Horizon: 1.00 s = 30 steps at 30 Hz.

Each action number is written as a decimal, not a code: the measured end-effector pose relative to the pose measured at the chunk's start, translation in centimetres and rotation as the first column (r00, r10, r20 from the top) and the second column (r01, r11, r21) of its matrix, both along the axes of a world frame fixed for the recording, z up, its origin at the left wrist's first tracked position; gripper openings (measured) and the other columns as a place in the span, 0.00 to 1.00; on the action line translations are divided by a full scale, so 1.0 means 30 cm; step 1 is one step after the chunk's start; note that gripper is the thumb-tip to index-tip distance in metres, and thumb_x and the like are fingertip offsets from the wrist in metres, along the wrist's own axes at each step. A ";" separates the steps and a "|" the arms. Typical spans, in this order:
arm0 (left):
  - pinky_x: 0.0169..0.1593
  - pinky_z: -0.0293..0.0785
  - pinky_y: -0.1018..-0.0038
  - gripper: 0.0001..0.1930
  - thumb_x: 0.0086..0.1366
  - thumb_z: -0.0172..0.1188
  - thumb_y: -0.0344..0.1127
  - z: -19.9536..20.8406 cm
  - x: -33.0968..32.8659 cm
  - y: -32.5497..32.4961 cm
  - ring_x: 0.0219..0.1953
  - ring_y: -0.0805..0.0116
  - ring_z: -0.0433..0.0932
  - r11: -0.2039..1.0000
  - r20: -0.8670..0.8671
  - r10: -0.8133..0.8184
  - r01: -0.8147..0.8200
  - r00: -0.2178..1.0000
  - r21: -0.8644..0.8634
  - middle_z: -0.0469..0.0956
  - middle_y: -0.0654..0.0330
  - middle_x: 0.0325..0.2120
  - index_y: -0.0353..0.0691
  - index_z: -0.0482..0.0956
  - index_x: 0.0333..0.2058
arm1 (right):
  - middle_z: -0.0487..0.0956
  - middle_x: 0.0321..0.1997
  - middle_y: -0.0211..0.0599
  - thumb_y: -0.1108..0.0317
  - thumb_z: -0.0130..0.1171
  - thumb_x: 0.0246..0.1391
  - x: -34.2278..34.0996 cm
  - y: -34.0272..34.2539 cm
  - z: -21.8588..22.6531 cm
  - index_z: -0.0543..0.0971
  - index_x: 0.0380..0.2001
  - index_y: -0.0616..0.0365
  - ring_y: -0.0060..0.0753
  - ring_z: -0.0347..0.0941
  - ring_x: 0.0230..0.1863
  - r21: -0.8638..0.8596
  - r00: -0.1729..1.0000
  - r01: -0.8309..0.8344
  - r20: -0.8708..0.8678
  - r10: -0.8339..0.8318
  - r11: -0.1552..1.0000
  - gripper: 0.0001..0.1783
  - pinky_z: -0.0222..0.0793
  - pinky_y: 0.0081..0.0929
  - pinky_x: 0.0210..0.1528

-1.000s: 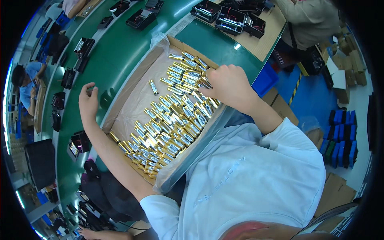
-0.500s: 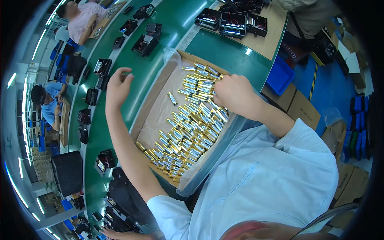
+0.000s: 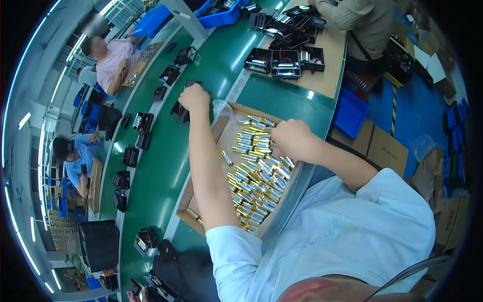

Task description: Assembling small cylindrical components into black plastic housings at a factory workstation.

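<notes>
My left hand (image 3: pixel 195 98) reaches out over the green table, its fingers curled down onto the edge of a black case (image 3: pixel 177 109). The hand and wrist cover part of that case. My right hand (image 3: pixel 293 139) is at the far right side of an open cardboard box (image 3: pixel 217 132), fingers bent down and closed among the batteries. What lies under those fingers is hidden. Gold-and-white batteries (image 3: pixel 254 189) lie in packed, uneven rows in the box, which has a clear plastic liner. One loose battery (image 3: pixel 227 158) lies apart from the rows, beside my left forearm.
Black cases with wires (image 3: pixel 287 64) stand on a brown board at the far right. More cases (image 3: pixel 143 121) line a pale strip along the green table (image 3: pixel 156 171). A blue bin (image 3: pixel 219 14) is at the far end, and a blue tray (image 3: pixel 351 112) to the right. Several people work nearby.
My left hand has moved from above the table left of the box, farther away and right, onto a black case. My right hand stays at the batteries. The whole view has shifted somewhat.
</notes>
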<state>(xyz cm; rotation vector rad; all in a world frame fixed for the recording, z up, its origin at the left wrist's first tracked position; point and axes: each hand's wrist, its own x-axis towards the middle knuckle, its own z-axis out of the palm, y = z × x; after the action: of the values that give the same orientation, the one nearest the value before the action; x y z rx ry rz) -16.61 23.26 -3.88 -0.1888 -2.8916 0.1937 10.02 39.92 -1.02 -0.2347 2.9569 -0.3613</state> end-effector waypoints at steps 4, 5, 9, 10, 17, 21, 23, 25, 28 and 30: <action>0.37 0.75 0.62 0.15 0.58 0.55 0.43 -0.018 0.022 -0.055 0.32 0.53 0.80 0.994 -0.146 -0.080 0.068 0.986 -0.082 0.81 0.49 0.31 0.35 0.81 0.31 | 0.80 0.26 0.43 0.63 0.68 0.36 0.008 0.007 -0.013 0.83 0.25 0.61 0.46 0.77 0.24 0.001 1.000 0.001 0.002 -0.001 1.000 0.14 0.72 0.37 0.27; 0.36 0.75 0.61 0.16 0.58 0.53 0.43 -0.012 0.022 -0.078 0.31 0.53 0.80 0.990 -0.190 -0.099 0.078 0.977 -0.115 0.81 0.49 0.31 0.35 0.81 0.30 | 0.80 0.26 0.43 0.63 0.69 0.36 0.005 0.006 -0.015 0.83 0.25 0.61 0.46 0.77 0.24 -0.002 1.000 -0.008 0.005 0.008 1.000 0.14 0.72 0.38 0.27; 0.35 0.73 0.61 0.13 0.58 0.54 0.40 0.056 0.079 -0.146 0.31 0.56 0.79 0.947 -0.150 0.025 0.025 0.988 0.321 0.81 0.51 0.30 0.36 0.80 0.30 | 0.80 0.26 0.43 0.62 0.69 0.36 0.004 0.010 0.002 0.83 0.26 0.61 0.46 0.77 0.24 0.033 1.000 -0.007 0.008 0.007 0.999 0.14 0.72 0.38 0.27; 0.35 0.72 0.61 0.12 0.58 0.55 0.39 0.067 0.093 -0.167 0.31 0.57 0.79 0.889 -0.128 0.055 0.010 0.990 0.458 0.81 0.51 0.29 0.36 0.80 0.29 | 0.80 0.26 0.43 0.61 0.68 0.36 0.003 0.010 0.003 0.83 0.26 0.61 0.46 0.77 0.24 0.046 1.000 -0.002 0.012 0.002 0.999 0.14 0.72 0.37 0.27; 0.35 0.74 0.65 0.14 0.65 0.50 0.41 0.080 0.192 -0.371 0.33 0.60 0.80 0.246 0.164 -0.063 -0.144 0.984 0.958 0.80 0.52 0.29 0.34 0.77 0.33 | 0.80 0.25 0.45 0.60 0.67 0.36 -0.017 0.016 0.021 0.82 0.25 0.61 0.47 0.77 0.25 0.036 0.998 -0.050 -0.047 0.052 0.998 0.15 0.72 0.38 0.28; 0.34 0.75 0.70 0.15 0.68 0.49 0.40 0.063 0.257 -0.423 0.36 0.61 0.80 -0.180 0.239 -0.202 -0.276 0.950 0.944 0.80 0.50 0.30 0.31 0.75 0.39 | 0.79 0.25 0.46 0.60 0.65 0.36 -0.047 0.018 0.055 0.81 0.23 0.63 0.48 0.76 0.24 -0.064 0.994 -0.058 -0.091 0.052 0.996 0.15 0.72 0.38 0.28; 0.35 0.75 0.70 0.14 0.69 0.49 0.38 0.080 0.291 -0.401 0.37 0.60 0.80 -0.258 0.239 -0.272 -0.310 0.932 0.915 0.79 0.49 0.33 0.30 0.72 0.43 | 0.78 0.22 0.44 0.60 0.63 0.37 -0.116 0.031 -0.002 0.79 0.20 0.64 0.45 0.72 0.20 -0.181 0.941 -0.164 -0.324 0.098 0.970 0.15 0.71 0.35 0.27; 0.35 0.76 0.70 0.14 0.69 0.49 0.36 0.076 0.322 -0.388 0.38 0.59 0.80 -0.339 0.235 -0.340 -0.352 0.910 0.873 0.78 0.48 0.35 0.30 0.70 0.47 | 0.77 0.18 0.42 0.59 0.62 0.39 -0.189 0.000 0.081 0.80 0.19 0.63 0.40 0.68 0.17 -0.292 0.946 -0.270 -0.257 0.197 0.917 0.15 0.70 0.34 0.25; 0.37 0.76 0.69 0.15 0.68 0.50 0.34 0.054 0.340 -0.397 0.39 0.59 0.80 -0.326 0.211 -0.305 -0.310 0.929 0.893 0.77 0.47 0.38 0.30 0.67 0.49 | 0.76 0.15 0.41 0.57 0.62 0.41 -0.295 -0.106 0.176 0.80 0.19 0.64 0.35 0.65 0.15 -0.565 0.965 -0.260 -0.164 0.203 0.783 0.17 0.67 0.31 0.21; 0.39 0.77 0.68 0.17 0.68 0.52 0.32 0.042 0.339 -0.400 0.39 0.59 0.79 -0.304 0.187 -0.265 -0.266 0.946 0.915 0.75 0.46 0.41 0.31 0.65 0.52 | 0.75 0.14 0.33 0.59 0.62 0.42 -0.392 -0.181 0.179 0.81 0.19 0.62 0.26 0.64 0.15 -0.520 0.945 -0.303 -0.275 0.179 0.799 0.15 0.64 0.24 0.20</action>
<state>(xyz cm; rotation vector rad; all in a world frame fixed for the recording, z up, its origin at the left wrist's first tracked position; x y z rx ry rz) -6.45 11.26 -2.62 0.1563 -2.0461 -2.4923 -1.75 34.50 4.33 -0.7579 2.8792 -1.2316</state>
